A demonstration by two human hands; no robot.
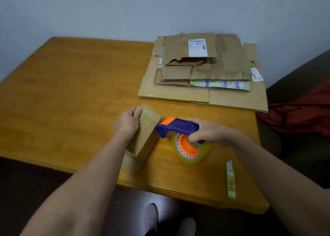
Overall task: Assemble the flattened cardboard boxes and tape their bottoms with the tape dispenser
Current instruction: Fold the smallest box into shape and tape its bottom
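A small assembled cardboard box lies tilted on the wooden table, its taped end facing away from me. My left hand holds it at the far end, thumb on the taped flaps. My right hand grips the blue and orange tape dispenser, whose nose sits just right of the box. A clear tape roll on an orange hub hangs under the dispenser. A stack of flattened cardboard boxes lies at the table's far right.
A strip of used tape or label lies near the table's front right edge. A dark seat with red cloth stands to the right. My shoes show on the dark floor below the table edge. A pale wall runs behind.
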